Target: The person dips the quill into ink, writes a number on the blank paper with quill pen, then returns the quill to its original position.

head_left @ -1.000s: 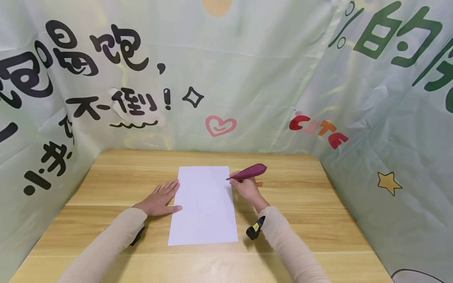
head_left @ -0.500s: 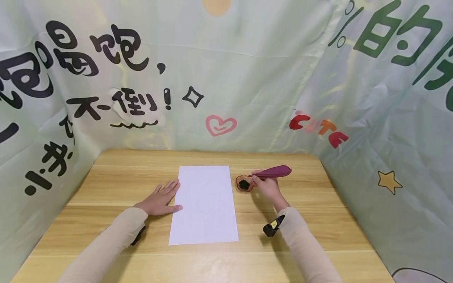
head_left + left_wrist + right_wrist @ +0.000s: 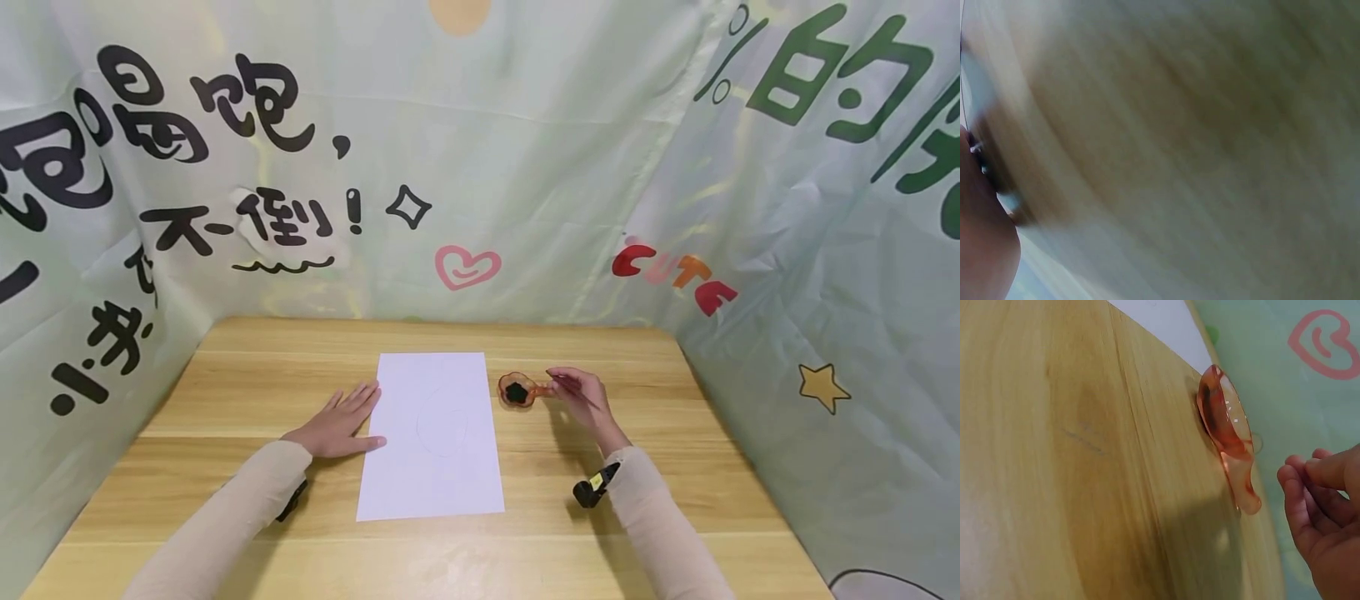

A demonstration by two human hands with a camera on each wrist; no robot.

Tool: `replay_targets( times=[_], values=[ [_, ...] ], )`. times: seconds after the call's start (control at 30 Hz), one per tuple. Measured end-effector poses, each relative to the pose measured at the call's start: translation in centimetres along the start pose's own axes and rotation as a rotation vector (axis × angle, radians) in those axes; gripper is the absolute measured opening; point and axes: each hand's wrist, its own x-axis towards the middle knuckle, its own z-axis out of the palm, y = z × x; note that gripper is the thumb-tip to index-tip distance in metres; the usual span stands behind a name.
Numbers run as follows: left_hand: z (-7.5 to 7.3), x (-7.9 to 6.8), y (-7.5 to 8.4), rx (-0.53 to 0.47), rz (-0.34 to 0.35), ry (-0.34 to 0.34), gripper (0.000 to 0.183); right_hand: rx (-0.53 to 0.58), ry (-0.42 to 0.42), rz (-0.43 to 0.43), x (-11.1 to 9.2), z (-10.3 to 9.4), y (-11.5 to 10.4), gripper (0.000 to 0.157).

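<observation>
A white sheet of paper with a faint curved outline on it lies on the wooden table. My left hand rests flat with spread fingers along its left edge, the thumb on the sheet. Right of the paper stands a small flower-shaped, clear orange dish with a short handle and something dark inside. My right hand is raised beside the handle, thumb and fingertips pinching a feather pen, now seen nearly edge-on as a thin dark line. In the right wrist view, the dish lies left of the pinched fingers.
A light cloth backdrop printed with lettering, a heart and a star encloses the table at the back and sides. Part of my left hand shows at the edge of the blurred left wrist view.
My right hand has moved right with the feather pen, from the paper's upper right edge past the dish, uncovering it. The feather has turned edge-on. My left hand stays put.
</observation>
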Motion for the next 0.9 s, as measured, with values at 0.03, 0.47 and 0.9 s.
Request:
replay_targets(
  times=[0.03, 0.47, 0.9],
  values=[
    [0.1, 0.0, -0.1, -0.002, 0.000, 0.002, 0.091, -0.020, -0.002, -0.012, -0.1, 0.0, -0.1, 0.024],
    [0.3, 0.1, -0.2, -0.007, -0.014, 0.000, 0.092, -0.181, 0.027, 0.065, -1.0, 0.3, -1.2, 0.029],
    [0.3, 0.0, -0.2, 0.008, -0.011, 0.005, 0.091, -0.024, 0.054, 0.100, -0.5, -0.5, 2.0, 0.035]
  ],
)
